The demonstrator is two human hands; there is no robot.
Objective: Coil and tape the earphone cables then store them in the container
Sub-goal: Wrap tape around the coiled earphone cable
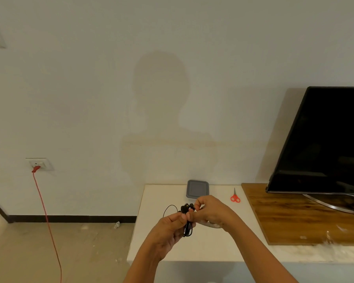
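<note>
My two forearms reach out over the near edge of the white table (192, 250), and my hands meet above its middle. My left hand (170, 227) has its thumb and fingers curled round the black earphone cable (188, 228), pinching it as a narrow, upright bundle whose lower loops hang just below my thumb. My right hand (209, 211) is just beside it, fingers curled, pinching the top of the same bundle next to the earbuds (189, 206), which stick up between my two hands. One thin loop of the cable bows out to the left, above my left hand. Something pale and translucent lies on the table under my right wrist; I cannot tell what it is. Farther back and to the right, red-handled scissors (235, 196) lie flat on the table with the blades pointing away from me. At the far edge, beyond my hands, sits the gray square container (198, 189), lid on, well apart from the cable. To the right a wooden board (290, 219) carries a dark television (325, 139). Far left, a red cord (46, 219) runs down from a wall socket (40, 164) to the floor.
</note>
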